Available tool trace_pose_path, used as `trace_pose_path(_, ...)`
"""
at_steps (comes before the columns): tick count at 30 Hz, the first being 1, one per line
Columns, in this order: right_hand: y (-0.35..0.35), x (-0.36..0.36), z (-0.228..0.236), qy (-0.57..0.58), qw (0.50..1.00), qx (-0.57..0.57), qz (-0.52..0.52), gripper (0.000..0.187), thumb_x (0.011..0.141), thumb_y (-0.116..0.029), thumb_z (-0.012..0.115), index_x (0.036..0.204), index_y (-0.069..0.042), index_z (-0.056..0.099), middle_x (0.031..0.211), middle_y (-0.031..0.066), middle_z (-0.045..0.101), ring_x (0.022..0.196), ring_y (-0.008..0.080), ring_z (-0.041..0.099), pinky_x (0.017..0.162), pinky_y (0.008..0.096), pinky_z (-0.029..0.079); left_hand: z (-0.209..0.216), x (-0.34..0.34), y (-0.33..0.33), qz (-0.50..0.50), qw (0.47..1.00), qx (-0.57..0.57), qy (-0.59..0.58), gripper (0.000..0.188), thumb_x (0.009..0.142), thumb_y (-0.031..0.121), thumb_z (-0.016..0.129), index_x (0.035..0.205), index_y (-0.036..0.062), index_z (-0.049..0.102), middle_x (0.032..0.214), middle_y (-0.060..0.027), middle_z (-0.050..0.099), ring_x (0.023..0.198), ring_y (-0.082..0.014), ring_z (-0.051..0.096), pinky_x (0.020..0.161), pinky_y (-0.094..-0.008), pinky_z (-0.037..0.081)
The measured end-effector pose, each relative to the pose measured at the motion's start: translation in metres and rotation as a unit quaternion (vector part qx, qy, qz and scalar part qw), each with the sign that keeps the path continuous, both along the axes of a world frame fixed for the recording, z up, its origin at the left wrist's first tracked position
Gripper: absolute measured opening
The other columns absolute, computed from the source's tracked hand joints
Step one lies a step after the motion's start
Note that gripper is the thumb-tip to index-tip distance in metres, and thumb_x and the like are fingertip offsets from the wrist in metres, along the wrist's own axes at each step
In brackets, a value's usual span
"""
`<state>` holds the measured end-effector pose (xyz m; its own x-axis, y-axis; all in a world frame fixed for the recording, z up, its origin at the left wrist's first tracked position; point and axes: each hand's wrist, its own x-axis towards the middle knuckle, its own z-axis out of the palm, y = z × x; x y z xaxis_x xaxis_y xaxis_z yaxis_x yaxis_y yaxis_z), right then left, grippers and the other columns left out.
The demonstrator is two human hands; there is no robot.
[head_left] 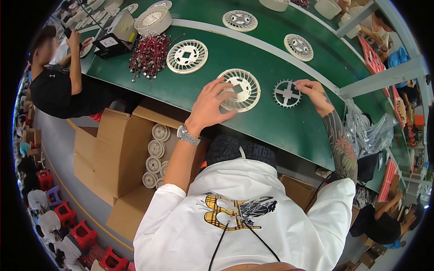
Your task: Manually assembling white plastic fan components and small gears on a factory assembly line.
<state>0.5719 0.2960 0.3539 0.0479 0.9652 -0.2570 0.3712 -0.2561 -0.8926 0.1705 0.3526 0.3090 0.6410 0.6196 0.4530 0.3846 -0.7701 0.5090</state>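
Observation:
My left hand (pixel 211 106) reaches over the left part of a white round slotted disc (pixel 248 92) at the table's near edge. Its fingers are spread and curved, and I cannot tell whether the fingertips touch the disc. To the right, my right hand (pixel 315 95) pinches the rim of a grey toothed ring (pixel 287 94) with a cross-shaped middle. The ring is beside the disc, apart from it. Another white slotted disc (pixel 195 58) with a square central opening lies farther left.
A heap of red wires (pixel 148 58) lies left of the discs, near a black box (pixel 118 36) and a white round housing (pixel 153 21). More discs (pixel 240 21) sit beyond the pale strip. Below left, a cardboard box (pixel 106 156) holds several white round parts. People work on both sides.

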Motion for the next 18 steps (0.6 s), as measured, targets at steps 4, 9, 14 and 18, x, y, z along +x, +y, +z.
trace_pose_path(4,-0.005,-0.022,0.015,-0.047,0.985,0.153,-0.064,0.016,0.092,-0.015,0.073,0.1,-0.002,0.073,0.123,0.0083,0.069,0.11,0.0224,0.064,0.104,0.0351,0.045,0.0,-0.001,0.0,0.006,1.0,-0.002,0.002,0.037,0.076,0.033,0.083,0.108,0.0167,0.073,0.133,-0.0061,0.062,0.14,-0.0342,0.048,0.115,-0.0481,0.039)
trace_pose_path(9,-0.022,-0.054,0.016,-0.41,0.826,0.379,0.072,0.014,0.087,-0.014,0.076,0.096,-0.005,0.071,0.12,0.0111,0.068,0.112,0.0317,0.063,0.102,0.0409,0.046,-0.001,-0.004,0.0,0.008,1.0,0.001,0.001,0.04,0.074,0.027,0.086,0.109,0.0169,0.072,0.134,-0.0038,0.062,0.142,-0.0333,0.047,0.114,-0.048,0.04)
trace_pose_path(14,-0.028,-0.061,-0.01,-0.408,0.835,0.343,0.136,0.017,0.084,-0.017,0.079,0.092,-0.005,0.069,0.118,0.0108,0.067,0.114,0.0341,0.061,0.1,0.0443,0.046,0.0,0.001,0.002,-0.003,1.0,-0.002,-0.003,0.037,0.074,0.032,0.084,0.107,0.0176,0.074,0.134,-0.0054,0.063,0.141,-0.034,0.047,0.115,-0.0476,0.039)
trace_pose_path(18,-0.022,-0.053,-0.009,-0.417,0.856,0.298,0.065,0.019,0.084,-0.02,0.079,0.089,-0.005,0.069,0.118,0.0099,0.066,0.112,0.0333,0.061,0.097,0.0452,0.046,0.002,-0.003,0.0,-0.007,1.0,0.013,-0.01,0.037,0.072,0.031,0.085,0.105,0.0176,0.074,0.131,-0.0053,0.063,0.136,-0.0324,0.05,0.112,-0.0468,0.041)
